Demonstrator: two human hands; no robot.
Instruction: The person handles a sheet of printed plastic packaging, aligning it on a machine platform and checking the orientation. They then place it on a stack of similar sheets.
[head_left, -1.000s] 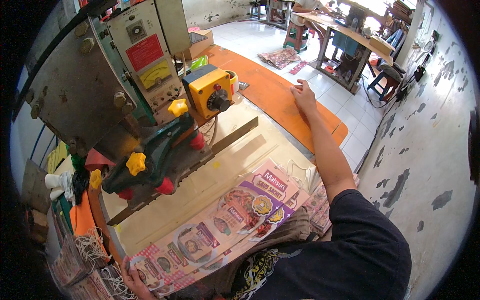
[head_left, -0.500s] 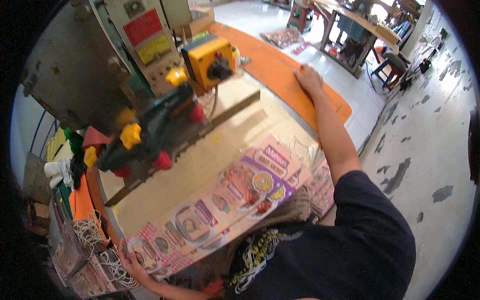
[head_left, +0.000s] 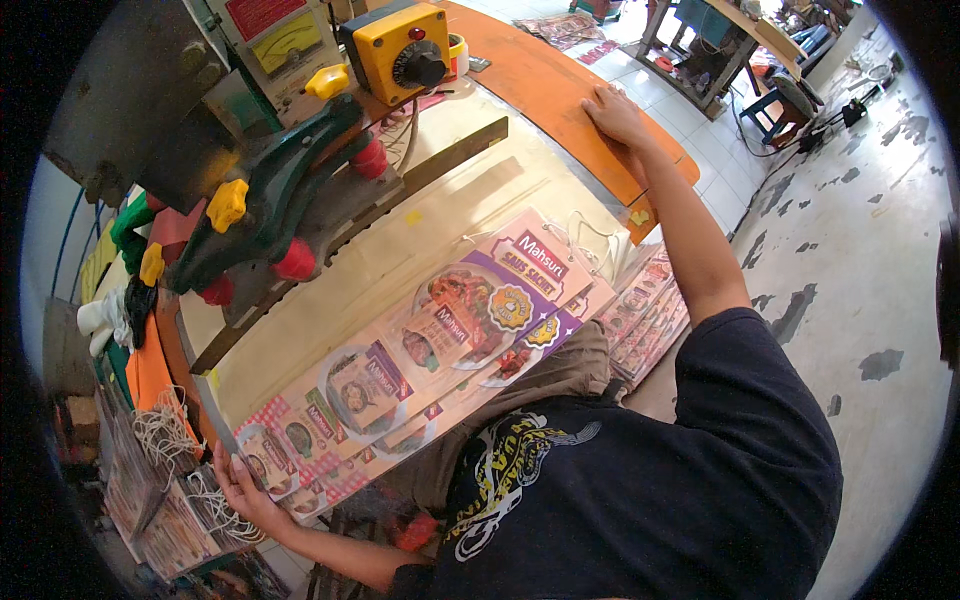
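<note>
Two long printed cardboard hanging displays (head_left: 440,345), pink with a purple band and food pictures, overlap on the pale worktop. White cord loops (head_left: 585,245) show at their far right end. My left hand (head_left: 248,495) touches their near left end, fingers stretched along the edge. Away from the sheets, my right hand (head_left: 615,118) rests on the orange side table (head_left: 530,60), its fingers spread and holding nothing. Ahead of the sheets stands a machine's dark green clamp bar (head_left: 280,185) with yellow star knobs (head_left: 228,206) and red feet (head_left: 295,260). A metal strip (head_left: 350,235) lies below it.
A yellow control box (head_left: 400,55) with a black dial stands behind the worktop. Stacked printed sheets (head_left: 645,315) lie at my right side. Bundled white cords (head_left: 165,435) and more sheets sit low at the left. A patchy wall (head_left: 830,300) bounds the right.
The view has shifted, so the machine sits higher and further left. My right hand's fingers have stretched out from a more curled pose on the orange table. My left hand stays at the sheets' end.
</note>
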